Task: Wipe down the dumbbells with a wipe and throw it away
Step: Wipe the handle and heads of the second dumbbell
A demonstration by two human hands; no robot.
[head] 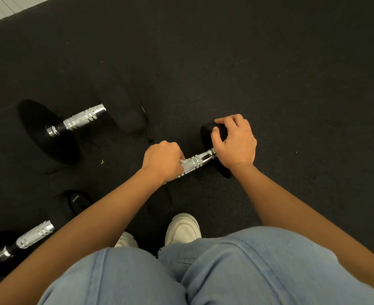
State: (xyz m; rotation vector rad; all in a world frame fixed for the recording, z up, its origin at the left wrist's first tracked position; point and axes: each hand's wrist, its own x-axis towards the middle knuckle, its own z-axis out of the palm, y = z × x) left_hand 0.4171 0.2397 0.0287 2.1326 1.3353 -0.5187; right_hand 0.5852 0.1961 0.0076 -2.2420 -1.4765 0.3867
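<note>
Black rubber floor (269, 62) runs under everything. Nearest are blue jeans (225, 271) and white shoes (182, 230). Just ahead the dumbbell (200, 159) lies on the floor, its long axis slanting from near left to far right. The left hand (163, 160) has its grip closed round the handle, a white wipe (184, 162) bunched underneath. The right hand (236, 144) curls its grip over the far head. Two spare dumbbells (82, 119) lie to the left.
</note>
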